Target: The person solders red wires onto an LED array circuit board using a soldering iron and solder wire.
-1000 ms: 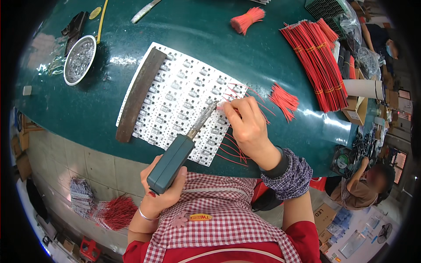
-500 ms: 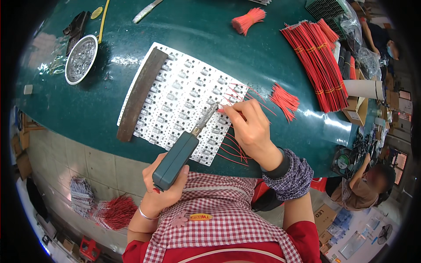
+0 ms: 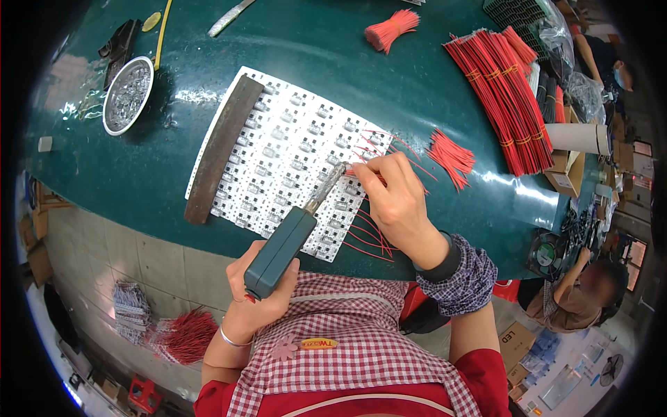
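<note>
A white panel of small circuit boards [image 3: 278,149] lies on the dark green table [image 3: 333,62]. My left hand [image 3: 253,295] grips a teal-handled soldering iron [image 3: 281,250], whose metal tip reaches the panel's right part. My right hand [image 3: 396,198] pinches a thin red wire [image 3: 358,174] right at that tip. Several red wires [image 3: 368,233] are attached along the panel's right edge and trail toward me.
A dark rusty metal bar [image 3: 221,146] rests along the panel's left side. A metal dish [image 3: 127,94] sits far left. Loose short red wires [image 3: 451,156], a tied red bunch [image 3: 391,28] and long red wire bundles [image 3: 504,90] lie to the right. Another person [image 3: 577,292] sits at lower right.
The iron's tip and my right hand have shifted slightly along the panel's right part, staying together; the iron's handle has lifted a little.
</note>
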